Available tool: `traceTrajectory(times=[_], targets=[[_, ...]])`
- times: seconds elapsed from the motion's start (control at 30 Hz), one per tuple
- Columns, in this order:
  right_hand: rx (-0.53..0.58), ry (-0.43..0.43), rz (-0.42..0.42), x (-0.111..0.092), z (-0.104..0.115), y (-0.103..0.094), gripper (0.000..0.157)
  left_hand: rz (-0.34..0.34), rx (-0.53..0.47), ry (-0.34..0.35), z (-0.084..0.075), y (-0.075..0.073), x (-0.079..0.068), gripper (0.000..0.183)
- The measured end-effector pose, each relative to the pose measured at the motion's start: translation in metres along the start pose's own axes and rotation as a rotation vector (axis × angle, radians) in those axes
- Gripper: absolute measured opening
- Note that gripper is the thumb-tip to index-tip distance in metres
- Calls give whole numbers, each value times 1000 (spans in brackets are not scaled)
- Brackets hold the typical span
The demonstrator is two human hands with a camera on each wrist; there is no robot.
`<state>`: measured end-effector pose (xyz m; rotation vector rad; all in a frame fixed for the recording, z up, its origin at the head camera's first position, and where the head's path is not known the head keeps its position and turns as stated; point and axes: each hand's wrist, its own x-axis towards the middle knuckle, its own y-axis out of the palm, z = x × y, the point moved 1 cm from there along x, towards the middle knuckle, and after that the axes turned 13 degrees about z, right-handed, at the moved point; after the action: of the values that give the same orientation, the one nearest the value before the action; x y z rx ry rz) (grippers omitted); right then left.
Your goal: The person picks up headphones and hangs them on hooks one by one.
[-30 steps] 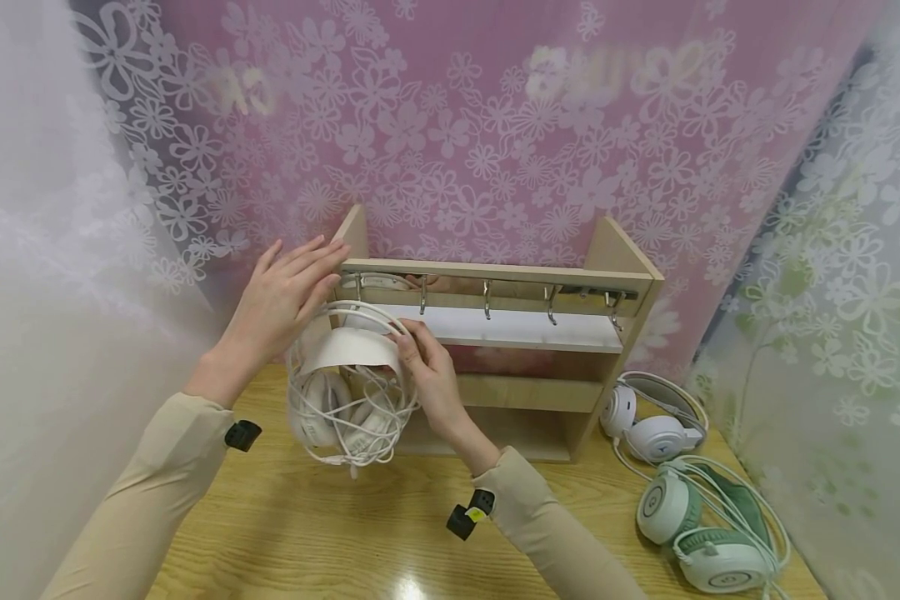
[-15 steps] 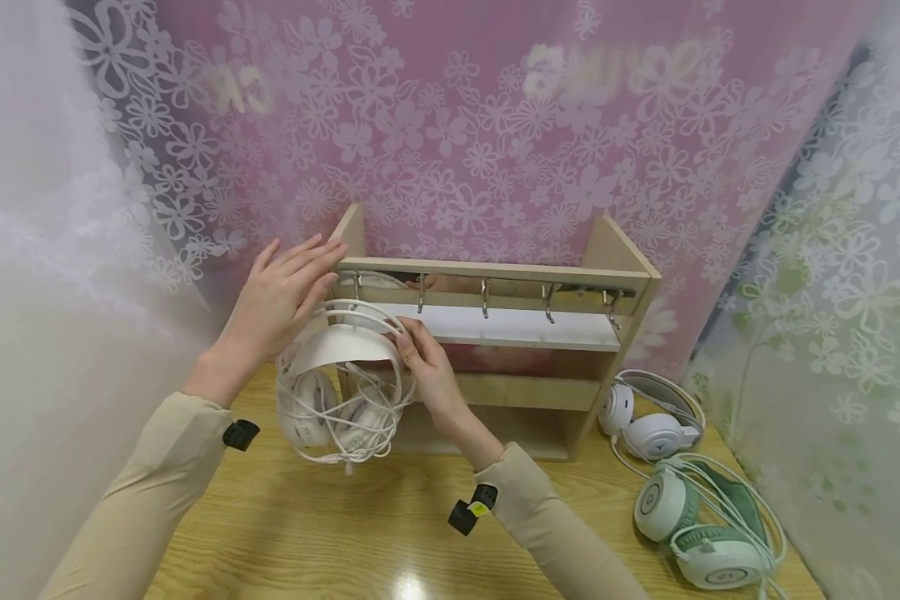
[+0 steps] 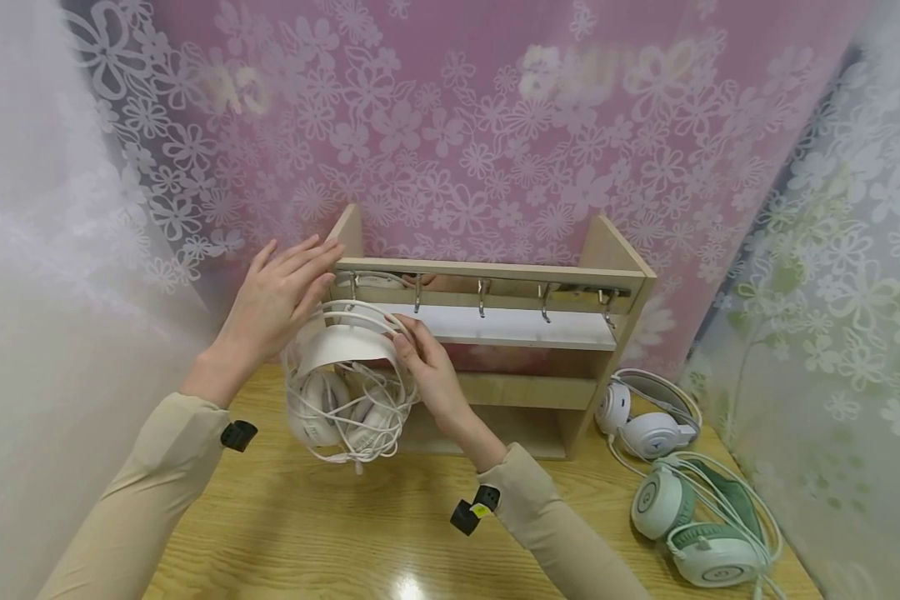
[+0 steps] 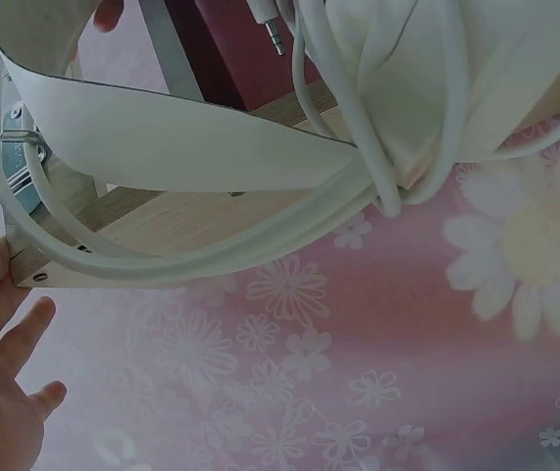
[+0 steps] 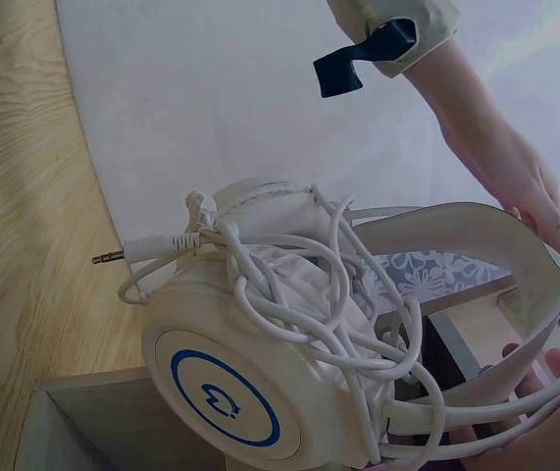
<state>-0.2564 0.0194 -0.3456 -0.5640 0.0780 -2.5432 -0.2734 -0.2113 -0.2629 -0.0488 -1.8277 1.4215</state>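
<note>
Pink cloth with white flowers hangs behind the pale wooden rack. With my right hand I pinch the right side of the big white headphones, round ear cups down, curved top running side to side at the leftmost silver metal hook. With straight fingers, my left hand touches the rack's left end, just up and left

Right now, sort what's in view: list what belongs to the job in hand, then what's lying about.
In the job:
held white headphones
right hand, gripping them
left hand, touching the rack
leftmost hook, nearest them

Apparently lying about:
other white headphones
green-and-white headphones
</note>
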Motion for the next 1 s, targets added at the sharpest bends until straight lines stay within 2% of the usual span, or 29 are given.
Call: traceTrajectory(times=[1.0], targets=[[-26,39,4,-7,0,-9,41,6,1,-6,-1,0,0,43]])
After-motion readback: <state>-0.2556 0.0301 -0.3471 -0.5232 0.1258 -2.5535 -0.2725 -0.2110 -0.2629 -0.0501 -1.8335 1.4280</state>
